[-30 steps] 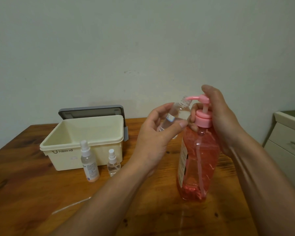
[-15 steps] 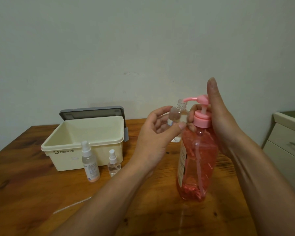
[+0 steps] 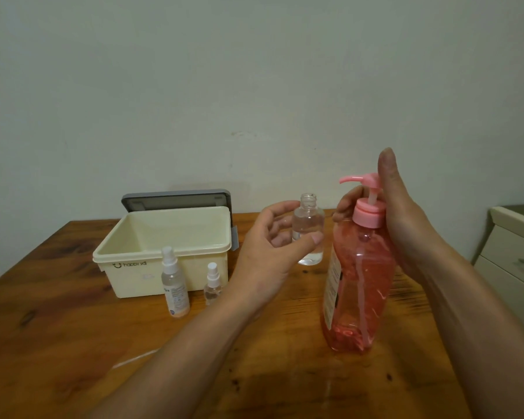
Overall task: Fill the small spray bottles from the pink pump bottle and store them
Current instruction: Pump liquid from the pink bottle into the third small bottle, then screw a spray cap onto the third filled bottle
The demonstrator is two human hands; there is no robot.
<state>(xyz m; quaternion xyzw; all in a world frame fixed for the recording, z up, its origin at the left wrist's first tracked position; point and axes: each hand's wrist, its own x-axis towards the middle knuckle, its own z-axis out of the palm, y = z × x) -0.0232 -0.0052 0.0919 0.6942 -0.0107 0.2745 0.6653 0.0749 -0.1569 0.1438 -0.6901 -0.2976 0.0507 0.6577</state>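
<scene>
The left hand (image 3: 273, 252) is pinching an uncapped clear bottle (image 3: 308, 228) between thumb and fingers, keeping it upright just left of the pink pump bottle (image 3: 357, 282); whether its base is touching the wooden table (image 3: 58, 343) is hard to tell. The right hand (image 3: 406, 225) is gripping the pump bottle's neck under the collar, thumb sticking straight up beside the pump head. The pump bottle is standing on the table's near right. At the far left a cream tub (image 3: 139, 279) is sitting open, its grey lid (image 3: 176, 201) leaning behind it, with a tall capped spray bottle (image 3: 174, 285) and a short capped spray bottle (image 3: 213, 284) standing in front.
</scene>
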